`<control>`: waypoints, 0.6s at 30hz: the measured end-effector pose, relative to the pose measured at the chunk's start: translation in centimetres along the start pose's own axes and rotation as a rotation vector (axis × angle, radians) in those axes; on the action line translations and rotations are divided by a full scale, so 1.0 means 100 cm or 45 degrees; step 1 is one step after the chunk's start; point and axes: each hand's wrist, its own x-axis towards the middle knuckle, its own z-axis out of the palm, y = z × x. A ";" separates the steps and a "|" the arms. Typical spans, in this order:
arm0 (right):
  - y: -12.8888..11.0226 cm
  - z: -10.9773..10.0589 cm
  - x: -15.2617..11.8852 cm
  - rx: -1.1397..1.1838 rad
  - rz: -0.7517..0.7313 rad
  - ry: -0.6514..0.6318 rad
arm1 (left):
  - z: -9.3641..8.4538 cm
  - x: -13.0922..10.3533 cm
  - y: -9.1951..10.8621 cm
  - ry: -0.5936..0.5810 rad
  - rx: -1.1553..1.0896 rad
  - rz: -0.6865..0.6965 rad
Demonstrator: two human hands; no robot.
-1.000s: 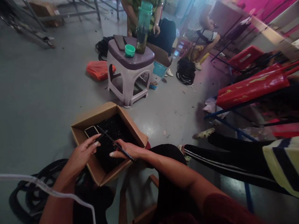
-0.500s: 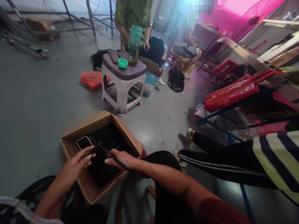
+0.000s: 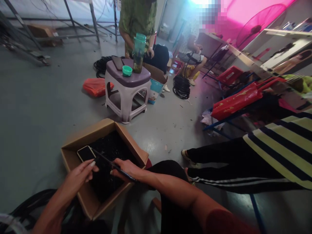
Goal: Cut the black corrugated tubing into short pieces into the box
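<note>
Black and thin, a small piece [image 3: 97, 160] is pinched in the left hand [image 3: 79, 173] over the left side of the brown cardboard box [image 3: 131, 139] — the right hand [image 3: 128, 168] grips a long, dark tool [image 3: 104, 157], best kept steady, away from fingertips.

The left forearm [image 3: 55, 204] rises from the bottom left of the frame; its hand [image 3: 80, 172], left of bottom centre, pinches thumb against fingers. The right arm [image 3: 175, 191] reaches in from lower right, its hand [image 3: 125, 169] curled closed near the centre.
</note>
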 end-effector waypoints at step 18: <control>0.009 0.003 0.005 -0.104 -0.025 -0.014 | -0.007 -0.002 -0.003 -0.138 -0.020 -0.023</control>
